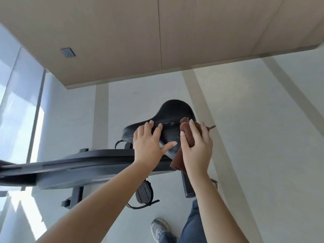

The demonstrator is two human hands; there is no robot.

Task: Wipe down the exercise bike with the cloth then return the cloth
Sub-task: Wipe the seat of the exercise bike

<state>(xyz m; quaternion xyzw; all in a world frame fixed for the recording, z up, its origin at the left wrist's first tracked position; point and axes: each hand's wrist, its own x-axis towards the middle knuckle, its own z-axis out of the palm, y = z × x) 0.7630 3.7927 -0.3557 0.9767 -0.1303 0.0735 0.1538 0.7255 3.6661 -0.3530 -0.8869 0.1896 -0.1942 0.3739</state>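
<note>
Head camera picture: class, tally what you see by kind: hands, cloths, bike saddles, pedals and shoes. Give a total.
Bare hands: 2 (left hand, right hand)
Brown folded cloth: 1
Black padded saddle: 1
Black ribbed pedal: 1
Grey sneaker: 1
Total: 6

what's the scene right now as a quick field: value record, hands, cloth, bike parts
left hand: flat on the black saddle, fingers spread, holding nothing
right hand: pressing the brown cloth against the saddle's right side
cloth: bunched under the right hand, lower end hanging below the saddle
bike frame: dark, running left from under the saddle
pedal: black, ribbed, with strap, below the frame
floor: pale tiles with darker bands
person: one grey shoe and blue trouser leg visible
task stage: wiping the saddle, cloth not yet returned
</note>
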